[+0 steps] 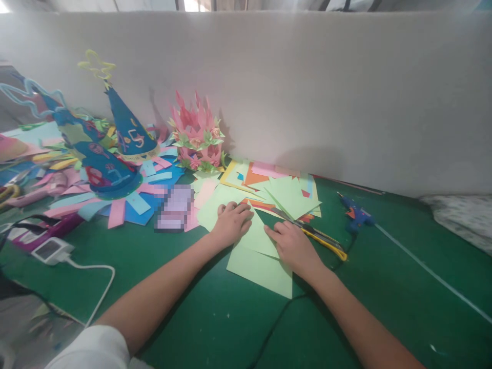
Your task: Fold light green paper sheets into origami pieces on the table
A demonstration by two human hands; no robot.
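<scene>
My left hand (232,223) lies over light green paper (259,237), its fingers spread and slightly bent on the sheet. To the right, my right hand (294,247) rests on the same paper's right edge with its index finger stretched out. Part of the paper is hidden under both hands. Beneath it, another light green piece (265,277) sticks out toward me. A yellow utility knife (326,243) lies just beyond my right hand. Behind the hands is a pile of coloured paper (261,171) with loose light green sheets (295,200) on top.
A blue glue gun (358,216) lies right on the green table (400,297), its cord running nearby. Left are a blurred-out phone (175,207), a pink paper crown (198,136), blue cone hats (126,123), paper strips and a white charger (52,251) with cable. A pale partition (307,92) stands behind.
</scene>
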